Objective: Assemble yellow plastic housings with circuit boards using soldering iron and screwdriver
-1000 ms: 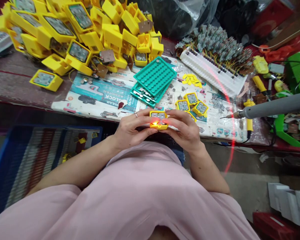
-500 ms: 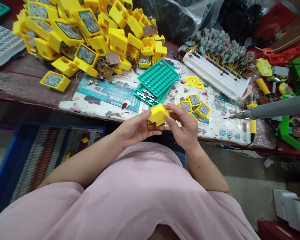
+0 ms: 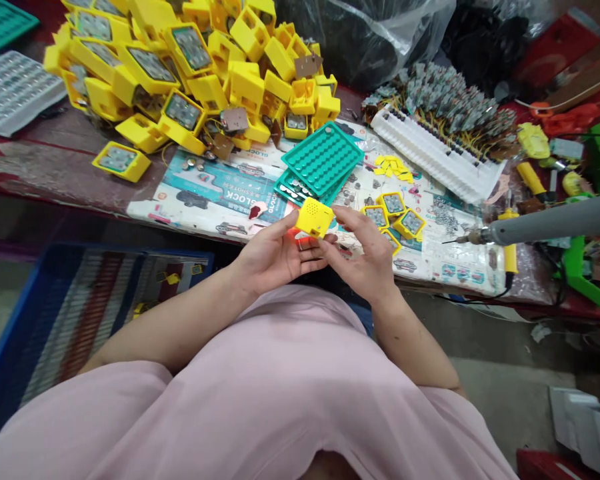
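Note:
A small yellow box [image 3: 314, 217] is held between my hands over the table's front edge, its face with small holes turned up. A red glow shows beneath its left side. My left hand [image 3: 275, 257] grips it from the left with thumb and fingers, palm up. My right hand [image 3: 363, 253] has its fingers at the box's right side, closed around its edge. Just right of my hands lie several yellow boxes [image 3: 393, 203] with grey insides. Behind the held box, two green trays [image 3: 324, 157] overlap, the lower one with round metal pieces.
A big pile of yellow boxes [image 3: 245, 87] covers the back left. White foam strip [image 3: 435, 153] with wired parts stands back right, near small yellow pieces [image 3: 394, 167]. A grey-handled tool [image 3: 555, 219] juts in from the right. A blue crate [image 3: 35, 293] sits low left.
The yellow box has turned so its holed face shows, and a red glow has appeared under it. The whole view has shifted slightly, with table things appearing further right.

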Action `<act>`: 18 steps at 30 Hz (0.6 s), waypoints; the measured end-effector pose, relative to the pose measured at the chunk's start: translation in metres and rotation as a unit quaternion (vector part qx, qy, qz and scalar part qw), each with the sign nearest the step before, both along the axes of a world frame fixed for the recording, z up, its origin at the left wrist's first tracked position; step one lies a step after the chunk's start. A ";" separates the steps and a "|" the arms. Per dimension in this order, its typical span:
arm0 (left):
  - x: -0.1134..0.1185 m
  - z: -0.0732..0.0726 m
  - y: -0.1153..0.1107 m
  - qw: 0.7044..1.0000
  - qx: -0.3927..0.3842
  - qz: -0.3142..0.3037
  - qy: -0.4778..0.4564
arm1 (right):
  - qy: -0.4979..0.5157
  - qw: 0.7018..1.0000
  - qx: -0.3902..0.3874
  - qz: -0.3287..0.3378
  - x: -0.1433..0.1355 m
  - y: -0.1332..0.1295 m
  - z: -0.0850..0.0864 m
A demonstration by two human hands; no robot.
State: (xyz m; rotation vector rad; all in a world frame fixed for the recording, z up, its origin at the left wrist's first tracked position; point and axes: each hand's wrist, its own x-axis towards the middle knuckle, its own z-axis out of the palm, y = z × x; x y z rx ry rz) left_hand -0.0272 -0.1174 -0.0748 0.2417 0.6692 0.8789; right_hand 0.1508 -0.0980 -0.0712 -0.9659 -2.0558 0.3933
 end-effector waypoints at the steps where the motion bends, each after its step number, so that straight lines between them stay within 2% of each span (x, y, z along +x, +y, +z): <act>1: 0.000 0.001 0.000 1.000 0.010 -0.004 0.004 | -0.009 1.000 0.007 0.000 -0.001 0.000 0.000; 8: 0.001 -0.003 -0.005 0.995 0.084 -0.017 0.047 | -0.002 1.000 0.015 -0.026 -0.013 0.001 -0.007; 13: 0.001 -0.015 -0.011 0.977 0.177 0.036 0.112 | -0.003 0.999 0.011 -0.030 -0.028 -0.003 -0.012; 15: -0.004 -0.018 -0.011 0.970 0.203 0.042 0.126 | -0.039 0.999 -0.003 -0.006 -0.023 -0.005 -0.010; 18: -0.020 -0.020 -0.009 0.961 0.236 0.007 0.145 | -0.111 0.994 -0.014 -0.002 0.007 -0.011 -0.004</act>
